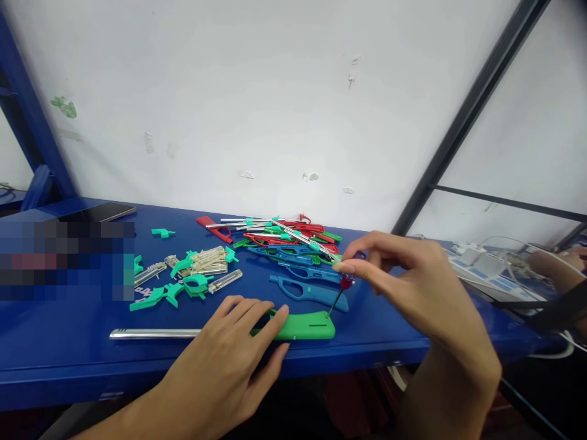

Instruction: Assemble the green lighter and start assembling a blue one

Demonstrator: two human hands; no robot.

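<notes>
A green long-necked lighter (307, 326) lies along the front of the blue table, its silver metal tube (156, 333) pointing left. My left hand (238, 339) is closed over its trigger area and keeps it against the tabletop. With thumb and fingers, my right hand (398, 275) pinches the handle of a small screwdriver (347, 282). The screwdriver leans, and its tip meets the right end of the green handle. Just behind lies a blue lighter shell half (316, 294), touched by neither hand.
Behind sits a pile of red, blue and green shells with metal tubes (293, 235). Clear fuel tanks (211, 260) and turquoise trigger pieces (153, 299) lie left. A phone (110, 212) rests farther back. At right are white chargers with cables (481, 260) and another person's hand (562, 272).
</notes>
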